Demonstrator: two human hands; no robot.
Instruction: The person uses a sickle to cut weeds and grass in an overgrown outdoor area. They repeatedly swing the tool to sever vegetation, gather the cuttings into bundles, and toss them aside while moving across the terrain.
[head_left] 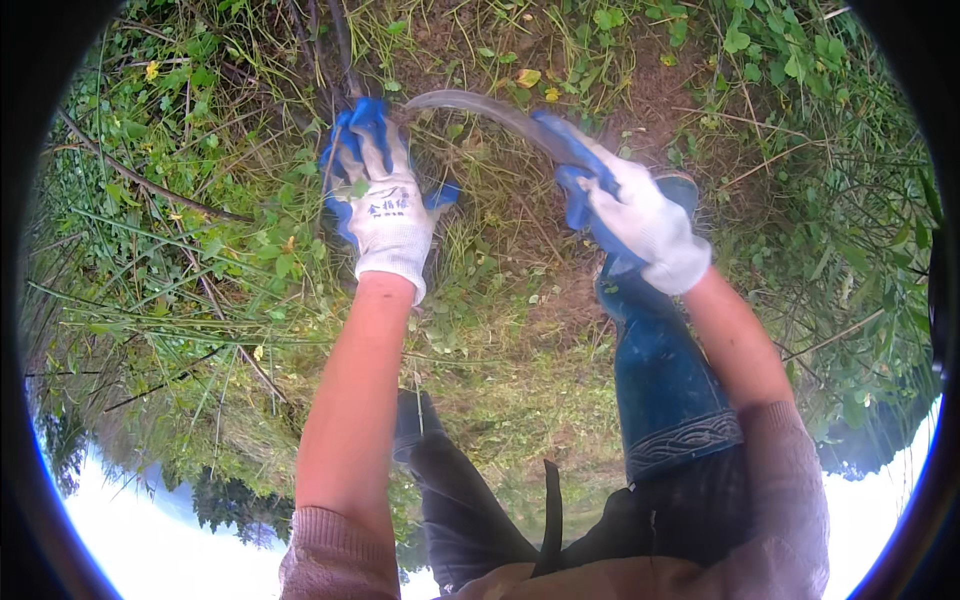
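My right hand (640, 210), in a white glove with blue coating, is closed around the handle of a sickle. The curved grey blade of the sickle (480, 104) points left, its tip just right of my left fingertips. My left hand (385, 195) wears a matching glove and lies back up over the weeds (300, 215), fingers stretched forward and thumb spread to the right. Its fingertips are by the foot of some dark stems (345, 50). Whether any stalks lie under the palm is hidden. Slight blur softens the right hand.
Bare brown soil (655, 95) shows ahead on the right among low leafy plants (790, 45). Long grass and thin dry branches (150, 185) spread on the left. A blue rubber boot (665, 370) stands below my right hand; my dark trousers (465, 510) are nearer.
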